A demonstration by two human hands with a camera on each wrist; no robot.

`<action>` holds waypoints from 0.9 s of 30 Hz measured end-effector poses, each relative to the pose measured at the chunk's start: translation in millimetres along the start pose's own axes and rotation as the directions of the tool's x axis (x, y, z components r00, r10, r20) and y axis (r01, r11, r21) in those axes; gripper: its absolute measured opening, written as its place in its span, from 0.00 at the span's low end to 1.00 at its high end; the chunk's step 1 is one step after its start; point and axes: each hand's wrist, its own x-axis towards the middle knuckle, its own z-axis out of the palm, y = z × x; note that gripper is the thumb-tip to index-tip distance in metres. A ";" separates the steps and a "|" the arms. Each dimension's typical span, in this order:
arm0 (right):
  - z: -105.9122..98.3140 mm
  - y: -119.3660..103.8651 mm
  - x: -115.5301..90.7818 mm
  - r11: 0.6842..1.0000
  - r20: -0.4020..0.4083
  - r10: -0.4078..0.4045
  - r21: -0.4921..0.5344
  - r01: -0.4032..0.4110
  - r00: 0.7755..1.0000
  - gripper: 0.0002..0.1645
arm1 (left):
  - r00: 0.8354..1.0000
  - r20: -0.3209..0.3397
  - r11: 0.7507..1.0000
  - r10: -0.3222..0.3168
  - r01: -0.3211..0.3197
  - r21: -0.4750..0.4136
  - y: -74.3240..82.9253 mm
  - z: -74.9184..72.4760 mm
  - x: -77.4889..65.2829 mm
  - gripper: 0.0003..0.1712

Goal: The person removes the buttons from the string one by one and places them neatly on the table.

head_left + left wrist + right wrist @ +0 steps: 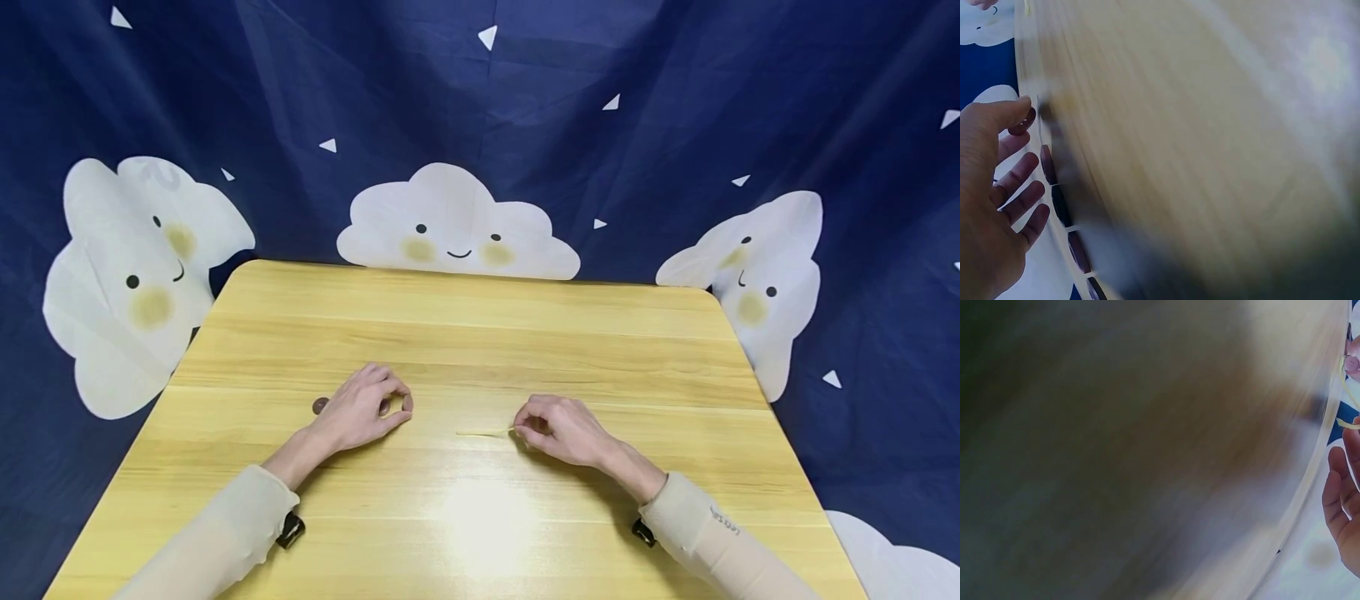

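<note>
My left hand (360,410) is raised a little over the left half of the table, with thumb and index finger pinching a small, dark red-brown round piece (1021,124). Below that hand, several similar dark discs (1079,251) lie in a row on the tabletop. One brown disc (321,406) shows beside the wrist in the head view; the hand covers most of the others. Right of centre, my right hand (564,429) pinches one end of a thin yellow string (482,433), which stretches leftward toward the left hand. Whether the discs have holes is too small to tell.
The light wooden table (480,333) has rounded far corners and a bright glare patch near its front. Behind it hangs a dark blue cloth (420,92) printed with white clouds and triangles. Dark wrist cameras (291,530) sit under both sleeves.
</note>
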 end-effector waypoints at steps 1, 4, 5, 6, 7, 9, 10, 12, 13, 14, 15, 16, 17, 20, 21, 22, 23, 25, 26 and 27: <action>0.1 0.0 0.0 1.000 -0.001 -0.001 -0.001 0.001 1.000 0.03 | 1.000 0.001 1.000 -0.002 0.002 0.004 -0.7 0.3 -0.8 0.07; 0.2 -0.1 0.1 1.000 -0.003 -0.004 -0.006 0.004 1.000 0.03 | 1.000 -0.003 1.000 -0.004 0.004 0.020 -2.8 1.1 -3.3 0.08; 0.2 -0.2 0.1 1.000 -0.002 -0.003 -0.007 0.003 1.000 0.03 | 1.000 -0.005 1.000 -0.003 0.004 0.026 -3.6 1.2 -4.1 0.09; 0.2 -0.2 0.0 1.000 -0.002 -0.002 -0.007 0.002 1.000 0.03 | 1.000 -0.007 1.000 -0.002 0.002 0.031 -4.2 1.2 -4.9 0.09; 0.2 -0.2 0.0 1.000 0.000 -0.001 -0.007 0.001 1.000 0.03 | 1.000 -0.008 0.999 -0.001 0.001 0.036 -4.8 1.2 -5.7 0.10; 0.2 -0.1 -0.2 1.000 0.003 0.003 -0.006 -0.003 1.000 0.03 | 1.000 -0.011 0.999 -0.002 0.002 0.042 -5.4 0.8 -7.1 0.10; 0.3 0.0 -0.2 1.000 0.005 0.005 -0.006 -0.005 1.000 0.03 | 1.000 -0.013 0.999 -0.003 0.004 0.044 -5.8 0.6 -7.8 0.10; 0.4 0.2 -0.3 1.000 0.007 0.007 -0.004 -0.007 1.000 0.03 | 1.000 -0.016 0.999 -0.005 0.006 0.046 -6.7 0.2 -8.9 0.09; 0.5 0.3 -0.3 1.000 0.007 0.007 -0.003 -0.007 1.000 0.03 | 1.000 -0.018 0.999 -0.006 0.006 0.048 -7.1 0.1 -9.5 0.08; 0.6 0.5 -0.3 1.000 0.008 0.007 -0.004 -0.007 1.000 0.03 | 1.000 -0.019 0.999 -0.006 0.007 0.048 -7.5 0.0 -9.9 0.08; 0.7 0.5 -0.2 1.000 0.008 0.006 -0.005 -0.006 1.000 0.03 | 1.000 -0.021 0.999 -0.006 0.007 0.049 -7.9 0.0 -10.4 0.08; 0.8 0.6 -0.1 1.000 0.009 0.006 -0.006 -0.006 1.000 0.03 | 1.000 -0.021 0.999 -0.006 0.007 0.048 -8.2 0.1 -10.7 0.09; 0.8 0.6 -0.1 1.000 0.009 0.006 -0.009 -0.006 1.000 0.03 | 1.000 -0.021 0.999 -0.006 0.007 0.048 -8.5 0.1 -11.0 0.10; 1.0 0.4 0.2 1.000 0.011 0.006 -0.016 -0.006 1.000 0.03 | 1.000 -0.020 0.999 -0.009 0.010 0.044 -8.9 0.1 -11.6 0.12; 1.0 0.3 0.3 1.000 0.011 0.007 -0.019 -0.007 1.000 0.03 | 1.000 -0.018 0.999 -0.012 0.013 0.044 -8.8 0.0 -11.6 0.13; 1.1 0.2 0.3 1.000 0.011 0.007 -0.023 -0.007 1.000 0.03 | 1.000 -0.017 0.999 -0.014 0.015 0.043 -8.9 -0.1 -11.7 0.13; 1.1 0.1 0.3 1.000 0.011 0.008 -0.025 -0.007 1.000 0.03 | 1.000 -0.017 0.999 -0.016 0.017 0.043 -8.9 -0.2 -11.6 0.13; 1.1 0.1 0.2 0.999 0.009 0.009 -0.031 -0.009 1.000 0.03 | 1.000 -0.016 0.999 -0.020 0.021 0.041 -9.0 -0.4 -11.5 0.14; 1.1 0.2 0.1 0.999 0.009 0.010 -0.033 -0.009 1.000 0.03 | 1.000 -0.017 0.999 -0.022 0.022 0.042 -9.1 -0.5 -11.4 0.14; 1.1 0.3 0.1 0.999 0.008 0.011 -0.035 -0.010 1.000 0.03 | 1.000 -0.016 0.999 -0.024 0.025 0.041 -8.9 -0.6 -11.3 0.14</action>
